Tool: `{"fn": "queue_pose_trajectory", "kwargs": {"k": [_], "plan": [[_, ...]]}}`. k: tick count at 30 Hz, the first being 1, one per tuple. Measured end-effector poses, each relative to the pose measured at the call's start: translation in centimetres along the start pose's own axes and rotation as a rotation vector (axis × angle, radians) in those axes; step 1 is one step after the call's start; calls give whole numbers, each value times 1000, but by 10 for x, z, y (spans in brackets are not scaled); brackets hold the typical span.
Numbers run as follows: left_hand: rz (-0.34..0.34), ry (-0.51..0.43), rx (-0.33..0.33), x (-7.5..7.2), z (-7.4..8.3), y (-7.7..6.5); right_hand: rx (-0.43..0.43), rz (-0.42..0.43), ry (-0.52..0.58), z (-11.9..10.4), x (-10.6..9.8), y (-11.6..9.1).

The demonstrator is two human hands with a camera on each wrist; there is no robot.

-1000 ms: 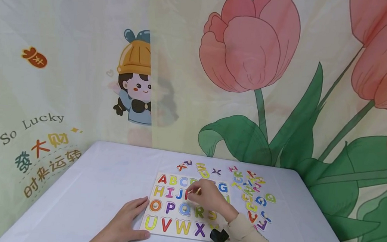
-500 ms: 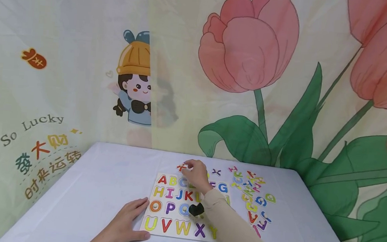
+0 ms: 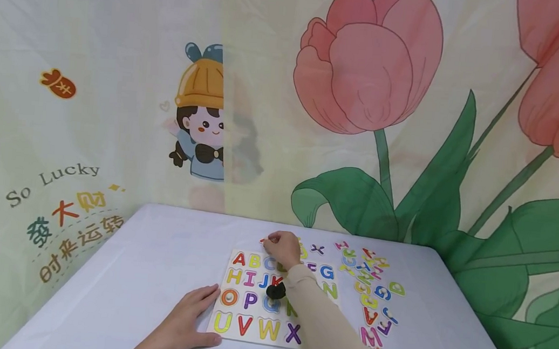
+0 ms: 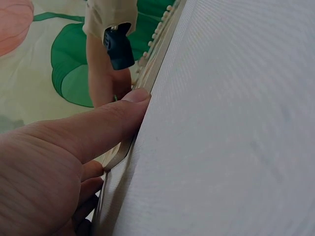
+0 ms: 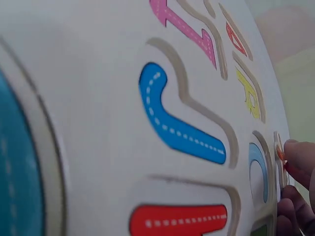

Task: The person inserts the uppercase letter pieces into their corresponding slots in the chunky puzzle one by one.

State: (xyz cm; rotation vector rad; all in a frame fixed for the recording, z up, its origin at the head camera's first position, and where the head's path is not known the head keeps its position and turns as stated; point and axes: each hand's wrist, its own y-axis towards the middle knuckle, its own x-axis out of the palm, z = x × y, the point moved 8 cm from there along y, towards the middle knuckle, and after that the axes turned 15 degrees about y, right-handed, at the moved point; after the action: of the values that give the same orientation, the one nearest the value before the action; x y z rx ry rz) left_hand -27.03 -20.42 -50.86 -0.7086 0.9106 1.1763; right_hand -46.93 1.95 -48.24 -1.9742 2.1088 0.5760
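Note:
A white alphabet puzzle board (image 3: 218, 313) lies on the table. My left hand (image 3: 182, 319) rests at its near left corner, thumb along the front edge and fingers along the side; in the left wrist view the thumb (image 4: 106, 120) lies against the board's rim. Past the board's back edge, my right hand (image 3: 284, 248) pinches a small red letter piece (image 3: 262, 241), mostly hidden by the fingers. The right wrist view shows thumb and fingertips (image 5: 298, 152) on this piece. Knobbed O (image 3: 229, 297) and Q (image 3: 271, 304) pieces sit in their slots.
Loose letter pieces (image 3: 382, 292) lie scattered right of the board, some overlapping. A purple X piece (image 3: 318, 249) and a yellow piece (image 3: 303, 252) lie behind it. A printed cloth backdrop (image 3: 258, 200) hangs at the table's far edge. The right forearm (image 3: 328, 318) crosses the board.
From over the K slot, my right hand has moved back to the loose pieces behind the board, and its fingers have closed over the red letter. The left hand stays at the board's corner.

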Motion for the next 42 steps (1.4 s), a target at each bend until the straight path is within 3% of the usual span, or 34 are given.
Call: {"fn": "queue_pose_trajectory", "kwargs": {"k": [8, 17, 22, 25, 30, 36, 42], "plan": [[-22, 0, -18, 5, -1, -1, 40, 80, -5, 1, 3, -4], [-5, 9, -10, 6, -2, 0, 7, 52, 8, -3, -1, 0], [5, 23, -14, 2, -3, 2, -48, 2, 48, -14, -17, 4], [2, 24, -18, 2, -2, 3, -40, -52, 52, -18, -28, 2], [-1, 23, -25, 1, -2, 2, -54, -129, -4, -14, -44, -2], [1, 25, -18, 1, -2, 3, -133, -193, -60, -18, -63, -21], [-5, 21, -30, 2, -3, 3, -222, -292, -116, -27, -65, -44]]}}
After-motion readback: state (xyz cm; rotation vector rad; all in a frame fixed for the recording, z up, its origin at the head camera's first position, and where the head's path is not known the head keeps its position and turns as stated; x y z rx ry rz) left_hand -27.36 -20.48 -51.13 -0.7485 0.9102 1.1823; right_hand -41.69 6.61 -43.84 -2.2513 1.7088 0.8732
